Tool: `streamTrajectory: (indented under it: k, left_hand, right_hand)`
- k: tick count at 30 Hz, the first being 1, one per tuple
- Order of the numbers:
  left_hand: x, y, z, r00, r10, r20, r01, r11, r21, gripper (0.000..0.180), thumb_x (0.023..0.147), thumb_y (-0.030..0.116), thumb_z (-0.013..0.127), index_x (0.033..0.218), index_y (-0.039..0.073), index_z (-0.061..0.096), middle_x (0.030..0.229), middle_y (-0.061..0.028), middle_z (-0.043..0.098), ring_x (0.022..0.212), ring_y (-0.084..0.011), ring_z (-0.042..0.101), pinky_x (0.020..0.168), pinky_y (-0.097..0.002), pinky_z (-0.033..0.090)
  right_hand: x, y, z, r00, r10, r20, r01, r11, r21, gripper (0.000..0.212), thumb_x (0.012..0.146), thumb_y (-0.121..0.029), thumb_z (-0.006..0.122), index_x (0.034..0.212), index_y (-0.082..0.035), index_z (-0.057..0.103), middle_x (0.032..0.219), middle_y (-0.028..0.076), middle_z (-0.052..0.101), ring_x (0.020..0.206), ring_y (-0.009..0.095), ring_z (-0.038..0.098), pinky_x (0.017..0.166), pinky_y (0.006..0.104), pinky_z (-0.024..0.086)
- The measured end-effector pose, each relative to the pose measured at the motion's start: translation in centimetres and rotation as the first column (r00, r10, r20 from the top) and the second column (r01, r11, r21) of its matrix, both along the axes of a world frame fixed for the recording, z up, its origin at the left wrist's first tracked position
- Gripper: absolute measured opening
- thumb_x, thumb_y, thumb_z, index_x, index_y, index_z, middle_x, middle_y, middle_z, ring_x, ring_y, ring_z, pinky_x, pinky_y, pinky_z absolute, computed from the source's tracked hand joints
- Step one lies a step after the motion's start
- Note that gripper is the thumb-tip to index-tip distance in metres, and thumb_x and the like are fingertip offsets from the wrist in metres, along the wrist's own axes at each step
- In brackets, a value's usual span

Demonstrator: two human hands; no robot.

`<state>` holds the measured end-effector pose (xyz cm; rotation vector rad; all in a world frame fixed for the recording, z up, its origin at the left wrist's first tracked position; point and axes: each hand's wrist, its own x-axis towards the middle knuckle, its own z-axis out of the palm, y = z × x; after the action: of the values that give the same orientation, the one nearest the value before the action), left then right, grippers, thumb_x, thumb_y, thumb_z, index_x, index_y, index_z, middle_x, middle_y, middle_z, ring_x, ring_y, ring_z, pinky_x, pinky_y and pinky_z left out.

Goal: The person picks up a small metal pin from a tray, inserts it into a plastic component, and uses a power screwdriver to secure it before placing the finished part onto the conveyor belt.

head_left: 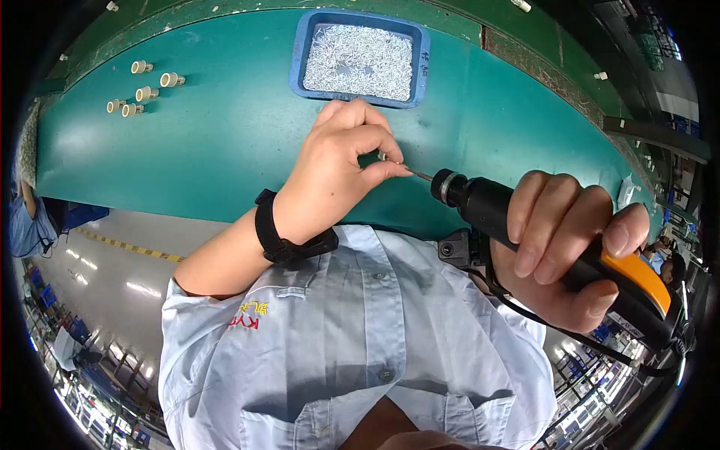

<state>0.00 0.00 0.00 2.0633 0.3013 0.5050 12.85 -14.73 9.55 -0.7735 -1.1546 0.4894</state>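
The left hand (pixel 341 154) is pinched, thumb and forefinger pressed together on a small piece (pixel 384 156), mostly hidden by the fingers, so its shape cannot be told. The right hand (pixel 556 229) is wrapped around a black electric screwdriver (pixel 487 206) with an orange lever (pixel 641 279), its thin bit (pixel 422 175) pointing left and reaching the pinching fingertips. Pale print shows on the driver's body below the right hand, too small to make out. A black cable (pixel 555 326) runs beneath the right hand, and a black watch (pixel 289 244) circles the left wrist. Just beyond the left hand's knuckles, a blue tray (pixel 298 56) holds many small silvery pieces (pixel 360 60); dark marks like handwriting (pixel 424 61) stand on its right rim. Well to the left of the left hand, 5 cream cylindrical parts (pixel 172 79) with metallic ends lie near one another on the green surface (pixel 225 150). Nearer the body than both hands, the light blue shirt (pixel 337 330) carries 2 rows of embroidered lettering (pixel 251 315), 1 yellow and 1 red. Left of the left forearm, a yellow-and-dark striped line (pixel 131 247) crosses the pale floor (pixel 150 274).
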Motion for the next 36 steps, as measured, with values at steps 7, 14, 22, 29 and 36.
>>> streamTrajectory:
  k: [7,14,22,29,36]
  left_hand:
    - [-0.3,-0.4,0.2,0.995,-0.009,0.096,0.012,1.000,-0.024,0.016,0.062,0.007,0.081,0.073,0.010,0.069,0.081,0.0005,0.057,0.082,-0.0214,0.051,0.077,-0.0328,0.041]
    - [-0.2,-0.5,0.4,0.996,0.016,0.089,-0.018,0.999,0.029,0.018,0.063,0.007,0.081,0.075,0.008,0.068,0.083,-0.0010,0.059,0.080,-0.0214,0.052,0.076,-0.0327,0.043]
    - [0.3,-0.9,-2.5,0.992,-0.009,-0.127,-0.032,0.947,-0.321,0.021,0.069,0.003,0.078,0.087,0.002,0.067,0.082,-0.0070,0.062,0.067,-0.0204,0.060,0.062,-0.0308,0.050]
    - [0.2,-0.3,-3.5,0.992,-0.083,-0.091,0.034,0.897,-0.440,0.019,0.075,-0.002,0.072,0.093,-0.002,0.066,0.083,-0.0108,0.064,0.067,-0.0161,0.066,0.060,-0.0262,0.052]
    - [0.2,-0.4,-4.0,0.995,-0.076,-0.072,0.032,0.879,-0.476,0.017,0.076,-0.003,0.070,0.091,-0.003,0.066,0.084,-0.0115,0.065,0.068,-0.0169,0.067,0.060,-0.0262,0.052]
  right_hand:
    - [-0.4,0.3,-0.1,1.000,-0.017,0.004,0.017,0.999,-0.037,0.035,0.092,-0.033,0.054,0.115,-0.009,0.044,0.071,0.001,0.052,0.062,0.012,0.053,0.059,0.0262,0.040]
    - [-0.1,0.6,-0.5,0.999,0.006,0.050,-0.003,0.997,-0.075,0.035,0.092,-0.031,0.054,0.115,-0.008,0.044,0.068,0.001,0.051,0.057,0.012,0.050,0.056,0.0277,0.040]
    - [-0.4,1.3,-1.3,0.984,-0.173,0.035,0.176,0.975,-0.135,0.032,0.092,-0.032,0.053,0.110,-0.006,0.046,0.062,0.002,0.048,0.051,0.013,0.046,0.051,0.0291,0.038]
    - [-1.5,2.7,-2.4,0.948,-0.319,0.012,0.311,0.913,-0.263,0.034,0.091,-0.033,0.053,0.108,-0.005,0.045,0.060,0.002,0.046,0.049,0.014,0.045,0.051,0.0300,0.039]
    - [-1.8,3.6,-3.0,0.947,-0.316,0.058,0.319,0.900,-0.296,0.034,0.091,-0.033,0.055,0.106,-0.005,0.043,0.059,0.003,0.045,0.048,0.015,0.044,0.051,0.0307,0.040]
